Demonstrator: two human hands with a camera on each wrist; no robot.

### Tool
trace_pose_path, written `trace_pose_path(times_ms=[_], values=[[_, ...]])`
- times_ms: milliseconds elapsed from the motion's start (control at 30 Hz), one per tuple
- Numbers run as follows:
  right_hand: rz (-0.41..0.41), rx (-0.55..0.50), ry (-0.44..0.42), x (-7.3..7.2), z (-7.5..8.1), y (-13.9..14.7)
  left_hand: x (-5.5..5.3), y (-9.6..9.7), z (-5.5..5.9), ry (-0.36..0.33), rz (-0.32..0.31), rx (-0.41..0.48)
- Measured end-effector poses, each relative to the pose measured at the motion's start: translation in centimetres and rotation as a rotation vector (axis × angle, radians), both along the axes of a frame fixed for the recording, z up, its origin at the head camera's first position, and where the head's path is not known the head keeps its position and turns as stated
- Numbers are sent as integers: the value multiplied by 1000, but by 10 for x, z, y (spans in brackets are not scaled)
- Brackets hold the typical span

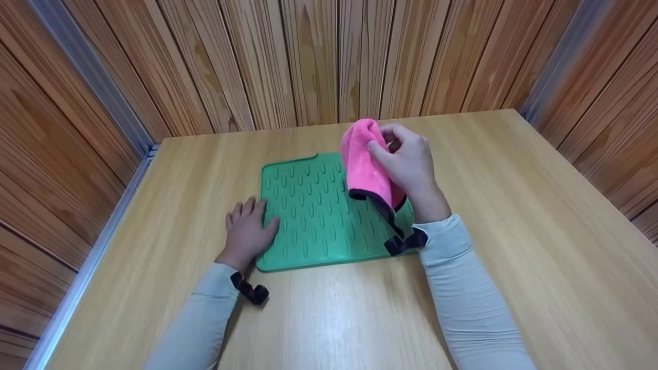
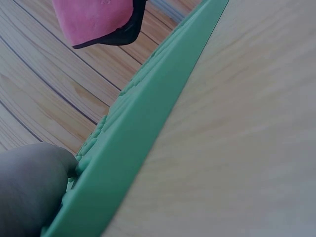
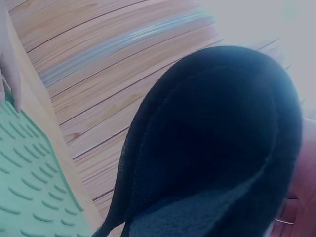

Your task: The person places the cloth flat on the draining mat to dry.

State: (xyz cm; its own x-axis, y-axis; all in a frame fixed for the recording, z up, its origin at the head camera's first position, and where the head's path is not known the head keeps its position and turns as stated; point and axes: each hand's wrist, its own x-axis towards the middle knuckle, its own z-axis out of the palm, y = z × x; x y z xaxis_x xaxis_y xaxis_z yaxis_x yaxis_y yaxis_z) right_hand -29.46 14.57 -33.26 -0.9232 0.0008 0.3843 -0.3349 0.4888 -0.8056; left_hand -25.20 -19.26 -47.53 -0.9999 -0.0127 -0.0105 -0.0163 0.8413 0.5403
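Observation:
My right hand pinches a pink cloth with dark edging between thumb and fingers. The cloth hangs in folds above the right part of a green ridged mat. Up close in the right wrist view, the cloth's dark side curls into a hollow and covers much of the hand. My left hand lies with fingers spread at the mat's left edge, its thumb on the mat. The left wrist view shows part of that hand against the mat's raised side, with the cloth's lower corner above.
The mat lies on a light wooden table. Wood-plank walls stand behind it and at both sides, with grey metal strips in the corners. Dark straps hang from both wrists.

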Motion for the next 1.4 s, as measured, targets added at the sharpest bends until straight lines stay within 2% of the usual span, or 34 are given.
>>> trace_pose_path(times_ms=[300,467,700,933,1400], values=[[-3,2,-19,-4,-10,-8,1,0,1,-12,1,11],[1,0,-63,-10,-17,-7,1,0,1,-18,3,13],[-6,33,-117,-18,-29,-7,0,1,0,26,8,-5],[-16,26,-128,-26,-42,-9,0,1,1,25,4,-3],[11,139,-210,-31,-68,-25,1,2,1,18,5,5]])
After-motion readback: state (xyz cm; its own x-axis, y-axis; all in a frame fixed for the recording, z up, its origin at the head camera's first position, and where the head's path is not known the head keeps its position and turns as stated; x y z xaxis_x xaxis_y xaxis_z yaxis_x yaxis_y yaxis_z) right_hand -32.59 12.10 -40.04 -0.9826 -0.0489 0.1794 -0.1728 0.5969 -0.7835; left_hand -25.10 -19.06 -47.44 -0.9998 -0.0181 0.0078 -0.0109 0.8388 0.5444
